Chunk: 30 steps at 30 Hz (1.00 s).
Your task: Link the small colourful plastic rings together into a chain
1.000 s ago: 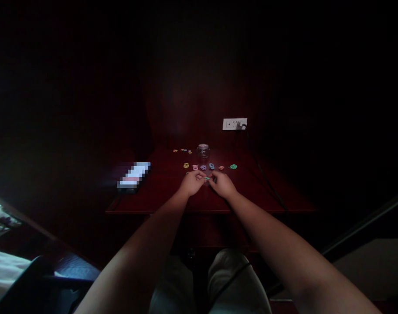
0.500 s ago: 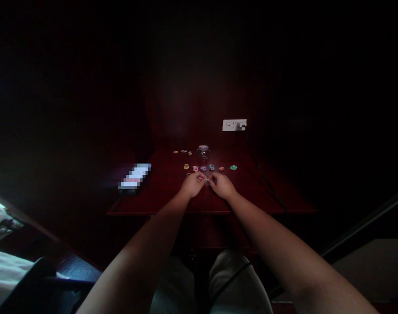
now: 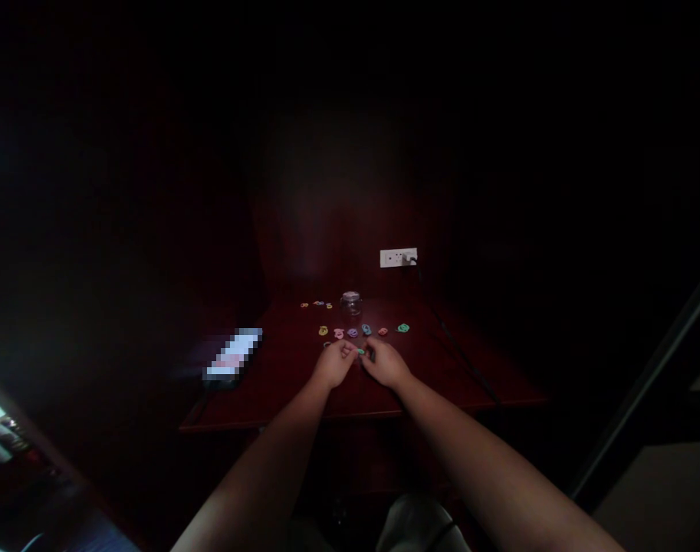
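My left hand (image 3: 333, 363) pinches a small green hair tie (image 3: 360, 352) just above the dark red table. My right hand (image 3: 386, 363) meets it from the other side, its thumb and finger curled at the tie's edge; the exact grip is too small to see clearly. Beyond my hands lies a row of little hair-tie bundles: yellow (image 3: 323, 330), pink (image 3: 339, 333), purple (image 3: 353, 333), blue (image 3: 366, 330), coral (image 3: 382, 332) and green (image 3: 403, 328). Another small ring (image 3: 327, 345) is partly covered by my left hand.
Behind the row stands a clear lidded jar (image 3: 351, 303), with several loose coloured ties (image 3: 319, 303) left of it. A phone (image 3: 233, 356) with a blurred screen is at the left. From the wall socket (image 3: 399, 257) a black cable (image 3: 461, 356) runs down across the table's right side.
The view has tilted upward, so everything sits lower in the picture. Both hands stay together at the green hair tie, of which more shows now.
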### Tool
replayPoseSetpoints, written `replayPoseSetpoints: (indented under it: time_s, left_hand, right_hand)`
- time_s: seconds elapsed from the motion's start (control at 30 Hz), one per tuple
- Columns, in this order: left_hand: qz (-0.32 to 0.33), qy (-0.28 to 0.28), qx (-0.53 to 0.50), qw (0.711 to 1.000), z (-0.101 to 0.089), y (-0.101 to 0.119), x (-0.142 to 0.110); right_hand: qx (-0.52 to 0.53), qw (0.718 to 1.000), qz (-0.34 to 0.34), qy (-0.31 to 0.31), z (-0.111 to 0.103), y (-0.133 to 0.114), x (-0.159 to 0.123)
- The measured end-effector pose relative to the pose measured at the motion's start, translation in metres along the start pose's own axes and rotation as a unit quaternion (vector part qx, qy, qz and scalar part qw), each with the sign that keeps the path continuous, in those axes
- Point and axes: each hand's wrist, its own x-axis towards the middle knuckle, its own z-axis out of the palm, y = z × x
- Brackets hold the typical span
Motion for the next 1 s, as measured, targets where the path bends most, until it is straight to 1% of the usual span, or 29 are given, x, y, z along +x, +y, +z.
replayPoseSetpoints:
  time_s: [0.27, 0.5, 0.77, 1.0]
  left_hand:
    - [0.010, 0.001, 0.011, 1.000, 0.0008, -0.0073, 0.0021]
    - [0.009, -0.014, -0.003, 1.000, 0.0027, -0.0088, 0.0031]
    - [0.016, -0.025, -0.007, 1.000, 0.0027, -0.0077, 0.0021]
    - [0.015, -0.022, -0.012, 1.000, 0.0025, -0.0059, 0.0019]
  right_hand:
    - [-0.006, 1.000, 0.017, 0.009, 0.0005, -0.0018, -0.0002]
    - [-0.005, 1.000, 0.016, -0.024, -0.0032, -0.0021, -0.0002]
    - [-0.038, 0.999, 0.022, -0.016, -0.0011, -0.0012, -0.0008]
    - [-0.057, 0.997, 0.020, -0.038, -0.0059, -0.0041, -0.0023]
